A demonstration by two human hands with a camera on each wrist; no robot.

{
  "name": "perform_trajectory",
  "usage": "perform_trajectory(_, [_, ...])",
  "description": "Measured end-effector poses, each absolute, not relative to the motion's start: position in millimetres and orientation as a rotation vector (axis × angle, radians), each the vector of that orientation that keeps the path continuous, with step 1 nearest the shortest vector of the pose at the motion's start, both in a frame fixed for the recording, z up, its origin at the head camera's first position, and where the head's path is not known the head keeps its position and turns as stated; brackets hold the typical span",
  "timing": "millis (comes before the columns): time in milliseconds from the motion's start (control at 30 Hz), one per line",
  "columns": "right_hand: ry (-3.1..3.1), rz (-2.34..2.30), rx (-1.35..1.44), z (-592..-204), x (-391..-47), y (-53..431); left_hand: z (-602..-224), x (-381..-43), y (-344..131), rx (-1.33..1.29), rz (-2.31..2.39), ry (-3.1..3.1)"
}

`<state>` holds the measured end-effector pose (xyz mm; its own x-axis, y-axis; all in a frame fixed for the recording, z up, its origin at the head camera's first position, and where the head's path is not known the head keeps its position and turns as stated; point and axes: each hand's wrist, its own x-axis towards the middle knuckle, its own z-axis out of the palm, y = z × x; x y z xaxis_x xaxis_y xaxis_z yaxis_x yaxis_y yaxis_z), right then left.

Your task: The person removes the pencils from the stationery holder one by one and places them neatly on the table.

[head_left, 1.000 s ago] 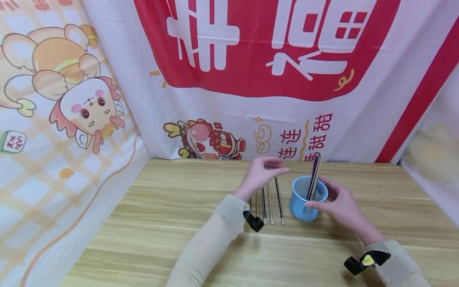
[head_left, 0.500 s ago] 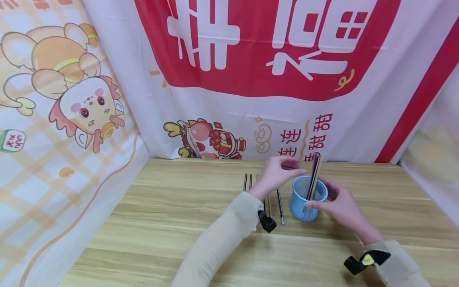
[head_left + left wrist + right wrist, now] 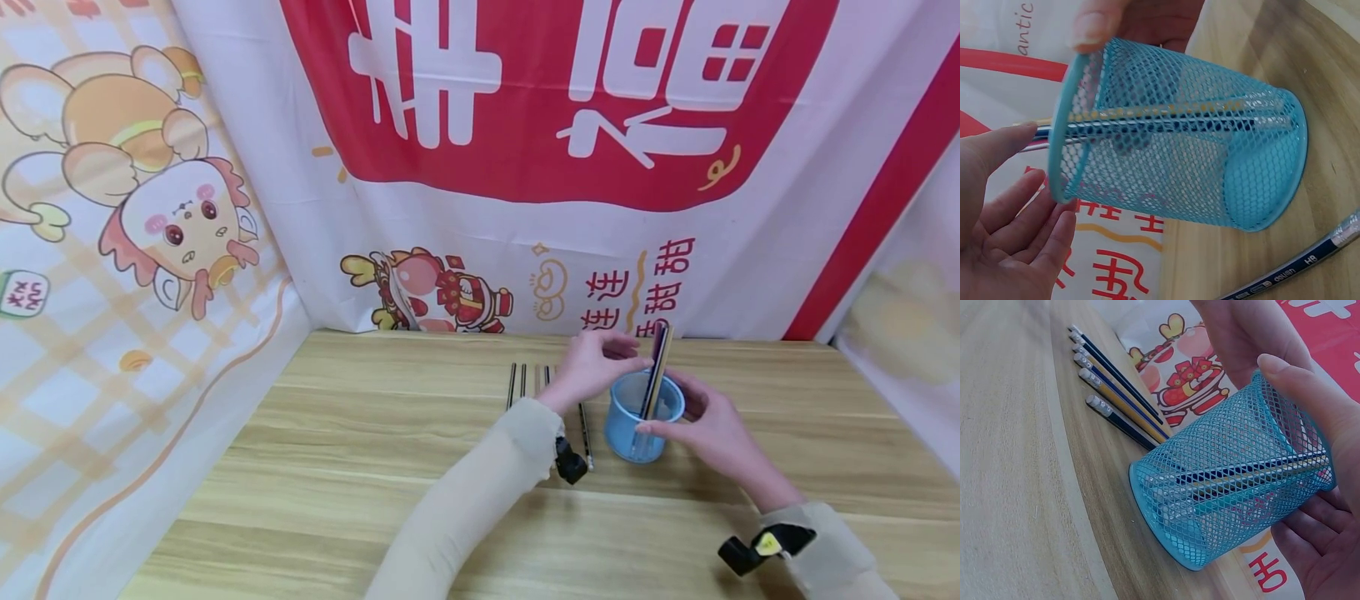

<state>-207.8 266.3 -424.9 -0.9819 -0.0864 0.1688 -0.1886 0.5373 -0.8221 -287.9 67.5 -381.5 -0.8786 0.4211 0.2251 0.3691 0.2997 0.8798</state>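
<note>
A light blue mesh pen holder [image 3: 624, 435] stands on the wooden table. My right hand [image 3: 716, 429] holds it by the side, thumb in front and fingers behind. Several pencils [image 3: 659, 354] lean in the pen holder and stick out above its rim. My left hand [image 3: 587, 368] hovers at the rim with loosely bent fingers. In the left wrist view, its thumb [image 3: 1007, 145] lies right at the pencils, and its other fingers [image 3: 1019, 219] are spread apart from them. Left of the holder, partly under my left arm, several pencils [image 3: 1124, 425] lie side by side with white erasers toward me.
A white and red printed cloth [image 3: 480, 225] hangs behind the table's far edge. Another cartoon-printed cloth [image 3: 150, 275] borders the left side. The wooden table [image 3: 315, 483] extends in front of and to the left of the pencils.
My left hand has moved right from above the lying pencils to the rim of the pen holder, uncovering the leftmost pencils. My right hand and the holder have stayed in place.
</note>
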Motion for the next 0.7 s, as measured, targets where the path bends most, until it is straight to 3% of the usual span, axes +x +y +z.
perform_trajectory(700, [-2.619, 1.450, 0.280, -428.3, -209.5, 267.8, -392.8, -288.4, 79.9, 0.789, 1.557, 2.532])
